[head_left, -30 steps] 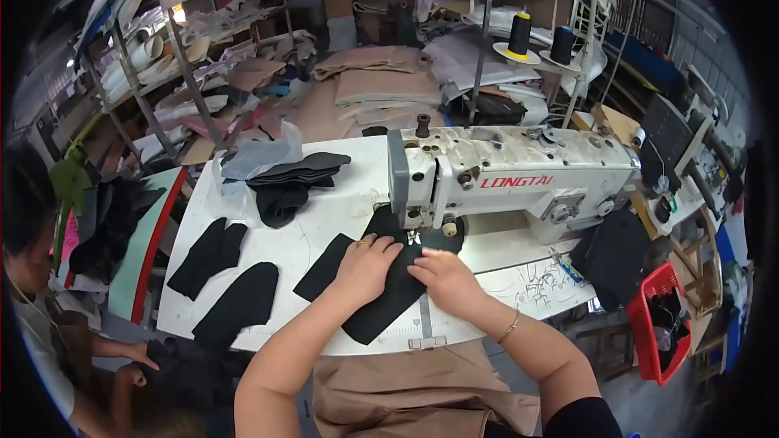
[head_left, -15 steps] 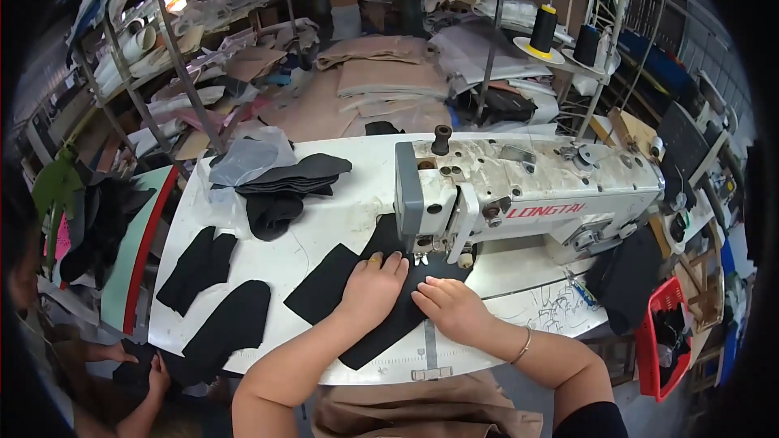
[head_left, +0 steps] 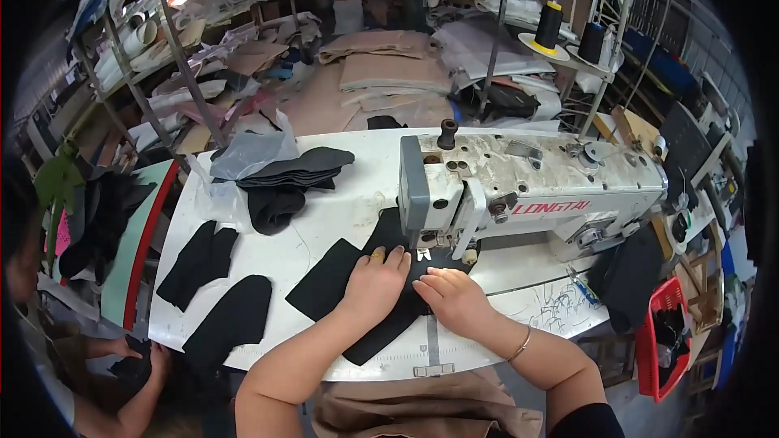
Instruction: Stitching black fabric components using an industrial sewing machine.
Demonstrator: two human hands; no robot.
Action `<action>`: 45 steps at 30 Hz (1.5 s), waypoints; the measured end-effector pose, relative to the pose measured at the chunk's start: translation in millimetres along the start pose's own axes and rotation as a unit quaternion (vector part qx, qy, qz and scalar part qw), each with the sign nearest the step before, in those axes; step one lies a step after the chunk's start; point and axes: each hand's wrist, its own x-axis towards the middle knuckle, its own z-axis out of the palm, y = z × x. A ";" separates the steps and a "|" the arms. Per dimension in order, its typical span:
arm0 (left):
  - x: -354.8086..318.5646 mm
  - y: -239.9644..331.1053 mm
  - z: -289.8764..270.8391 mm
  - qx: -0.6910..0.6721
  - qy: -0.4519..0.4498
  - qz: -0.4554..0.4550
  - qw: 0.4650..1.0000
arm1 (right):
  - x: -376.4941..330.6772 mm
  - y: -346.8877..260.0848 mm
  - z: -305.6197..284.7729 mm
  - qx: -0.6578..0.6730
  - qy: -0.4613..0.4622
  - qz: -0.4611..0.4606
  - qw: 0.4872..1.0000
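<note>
My left hand (head_left: 375,284) and my right hand (head_left: 456,298) both press flat on a black fabric piece (head_left: 324,285) lying on the white sewing table (head_left: 341,215). Their fingertips sit just in front of the needle area of the white industrial sewing machine (head_left: 535,182), and the far end of the fabric runs under the machine head. Neither hand grips anything; the palms hold the cloth down.
Two more black cut pieces (head_left: 199,262) (head_left: 231,323) lie at the table's left, a stack of dark pieces (head_left: 294,172) at the back left. Another person's hand (head_left: 157,357) reaches in at the lower left. A red basket (head_left: 664,337) stands right; thread cones (head_left: 548,26) behind.
The view has tilted and come closer to the machine. Both hands stay flat on the black fabric and have slid it slightly toward the needle.
</note>
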 end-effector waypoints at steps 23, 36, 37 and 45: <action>2.4 0.7 1.1 0.020 0.004 -0.006 1.000 | 2.0 1.1 -1.7 0.013 -0.022 0.019 0.999; 2.2 0.5 2.5 0.022 0.009 -0.009 1.000 | 3.0 -0.5 -2.1 0.016 -0.032 0.022 0.999; 2.0 0.3 2.1 0.022 0.009 -0.010 1.000 | 3.1 -0.7 -1.8 0.018 -0.034 0.021 0.999; 1.9 -9.1 -28.4 -0.045 -0.081 -0.018 0.996 | -0.4 7.1 -11.8 -0.003 -0.042 0.004 0.999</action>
